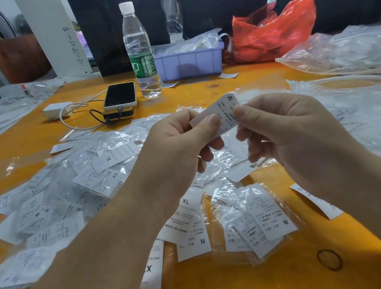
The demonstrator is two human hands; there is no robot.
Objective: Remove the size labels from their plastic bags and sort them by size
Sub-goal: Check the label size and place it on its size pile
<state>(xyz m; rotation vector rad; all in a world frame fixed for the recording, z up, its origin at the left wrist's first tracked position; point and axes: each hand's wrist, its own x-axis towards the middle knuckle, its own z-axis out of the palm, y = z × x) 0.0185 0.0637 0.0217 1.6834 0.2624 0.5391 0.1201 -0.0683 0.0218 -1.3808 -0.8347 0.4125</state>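
Both hands pinch, seemingly, M label.

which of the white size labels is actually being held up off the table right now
The white M-marked label, pinched between the left hand and right hand above the orange table. The other labels lie loose or bagged on the table.

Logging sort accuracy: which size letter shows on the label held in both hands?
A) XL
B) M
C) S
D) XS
B: the label, pinched between the left hand and right hand, shows an M at its upper end.
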